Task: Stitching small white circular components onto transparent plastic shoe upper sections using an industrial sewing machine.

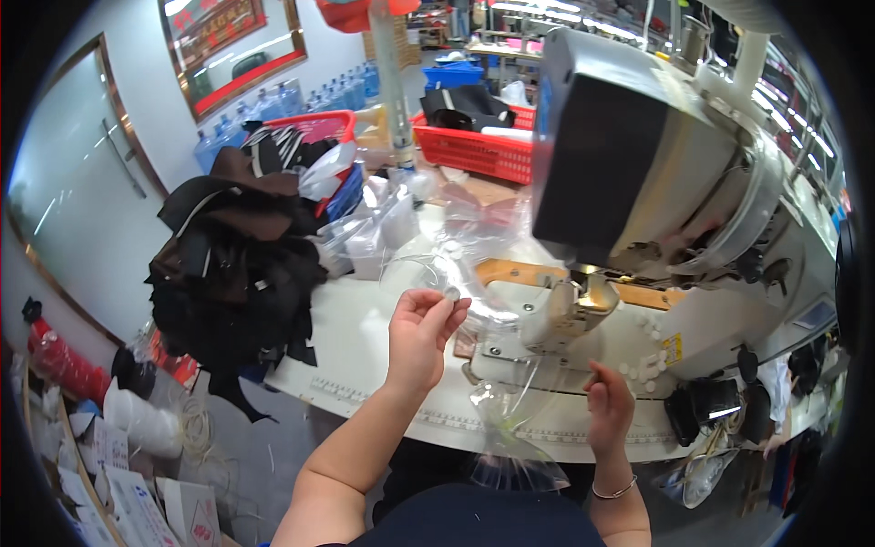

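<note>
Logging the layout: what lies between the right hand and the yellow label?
In the head view, several small white round pieces lie on the tabletop between the right hand and the yellow label.

The head view looks from the person's head, through the left of two side-by-side fisheye cameras, down and forward across a white worktable (342,365). Nearest below comes the person's dark top (474,520), with the left hand (423,333) and right hand (609,408) close ahead. A large machine (592,155) looms near on the right; a door (77,182) bends toward the left rim, farther off.
</note>
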A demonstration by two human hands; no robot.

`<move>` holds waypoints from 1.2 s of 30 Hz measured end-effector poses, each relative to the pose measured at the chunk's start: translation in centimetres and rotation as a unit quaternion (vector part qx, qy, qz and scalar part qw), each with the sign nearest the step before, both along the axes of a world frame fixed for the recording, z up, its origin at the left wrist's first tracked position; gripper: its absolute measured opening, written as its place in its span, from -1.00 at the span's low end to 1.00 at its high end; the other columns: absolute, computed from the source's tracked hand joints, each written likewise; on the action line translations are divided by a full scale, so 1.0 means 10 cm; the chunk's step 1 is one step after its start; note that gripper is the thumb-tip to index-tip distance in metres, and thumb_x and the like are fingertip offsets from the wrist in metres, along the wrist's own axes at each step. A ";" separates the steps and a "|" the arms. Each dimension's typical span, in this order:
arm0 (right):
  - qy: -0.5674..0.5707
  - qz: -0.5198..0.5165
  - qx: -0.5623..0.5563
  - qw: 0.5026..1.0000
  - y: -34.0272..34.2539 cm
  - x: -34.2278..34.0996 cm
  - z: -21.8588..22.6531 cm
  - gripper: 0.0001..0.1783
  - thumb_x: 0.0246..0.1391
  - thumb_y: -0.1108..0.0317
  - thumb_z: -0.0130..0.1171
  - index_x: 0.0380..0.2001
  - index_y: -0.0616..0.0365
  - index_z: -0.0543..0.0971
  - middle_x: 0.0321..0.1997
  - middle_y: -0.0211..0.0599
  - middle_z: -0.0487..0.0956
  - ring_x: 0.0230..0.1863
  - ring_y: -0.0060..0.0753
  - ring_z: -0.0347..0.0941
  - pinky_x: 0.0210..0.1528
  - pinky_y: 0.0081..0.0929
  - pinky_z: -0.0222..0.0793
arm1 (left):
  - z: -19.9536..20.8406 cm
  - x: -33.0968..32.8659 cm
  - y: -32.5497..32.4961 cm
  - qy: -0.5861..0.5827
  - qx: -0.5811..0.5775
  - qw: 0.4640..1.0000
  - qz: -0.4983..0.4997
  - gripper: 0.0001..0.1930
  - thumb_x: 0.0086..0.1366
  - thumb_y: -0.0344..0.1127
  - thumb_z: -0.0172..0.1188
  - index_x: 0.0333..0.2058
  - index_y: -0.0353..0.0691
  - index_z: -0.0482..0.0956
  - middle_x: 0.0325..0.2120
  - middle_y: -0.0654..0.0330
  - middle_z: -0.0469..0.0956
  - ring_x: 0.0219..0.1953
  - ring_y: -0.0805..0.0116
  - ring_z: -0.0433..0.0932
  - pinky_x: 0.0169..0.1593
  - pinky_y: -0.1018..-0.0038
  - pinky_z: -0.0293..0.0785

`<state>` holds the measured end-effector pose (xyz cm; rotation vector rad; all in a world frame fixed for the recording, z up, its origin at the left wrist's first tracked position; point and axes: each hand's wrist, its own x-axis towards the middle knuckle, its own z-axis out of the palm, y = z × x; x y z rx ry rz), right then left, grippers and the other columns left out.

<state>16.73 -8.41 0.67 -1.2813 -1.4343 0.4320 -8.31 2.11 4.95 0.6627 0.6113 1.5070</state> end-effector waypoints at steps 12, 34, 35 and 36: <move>-0.230 0.090 0.209 0.946 0.50 -1.21 0.61 -0.62 -0.20 0.31 0.29 -0.23 0.17 0.54 -0.39 -0.36 0.41 -0.55 -0.45 0.38 -0.54 -0.55 0.32 | 0.10 -0.29 -0.69 0.068 0.017 0.997 -0.015 -0.69 0.14 -0.61 0.04 -0.12 -0.39 0.25 -0.32 0.08 0.46 -0.31 0.34 0.54 -0.21 0.52 0.51; -0.057 0.141 0.170 0.974 0.36 -1.11 0.55 -0.73 -0.10 0.40 0.23 -0.25 0.18 0.53 -0.40 -0.29 0.45 -0.47 -0.46 0.43 -0.51 -0.54 0.33 | 0.04 -0.16 -0.69 0.038 0.011 0.993 -0.108 -0.64 0.08 -0.58 0.15 -0.13 -0.38 0.31 -0.33 0.16 0.47 -0.31 0.41 0.52 -0.18 0.53 0.48; -0.029 0.127 0.216 0.968 0.35 -1.09 0.58 -0.77 -0.05 0.43 0.17 -0.26 0.24 0.52 -0.40 -0.27 0.46 -0.49 -0.49 0.37 -0.47 -0.57 0.32 | 0.00 -0.15 -0.67 0.039 0.012 0.993 -0.107 -0.64 0.08 -0.58 0.15 -0.13 -0.38 0.31 -0.33 0.16 0.47 -0.31 0.41 0.52 -0.18 0.53 0.48; -0.012 0.105 0.222 0.969 0.30 -1.03 0.65 -0.77 -0.02 0.41 0.12 -0.24 0.25 0.50 -0.39 -0.29 0.44 -0.50 -0.50 0.34 -0.45 -0.59 0.32 | -0.06 -0.16 -0.66 0.142 0.046 0.985 -0.085 -0.71 0.06 -0.58 0.17 -0.20 -0.35 0.37 -0.35 0.18 0.48 -0.33 0.44 0.51 -0.20 0.55 0.48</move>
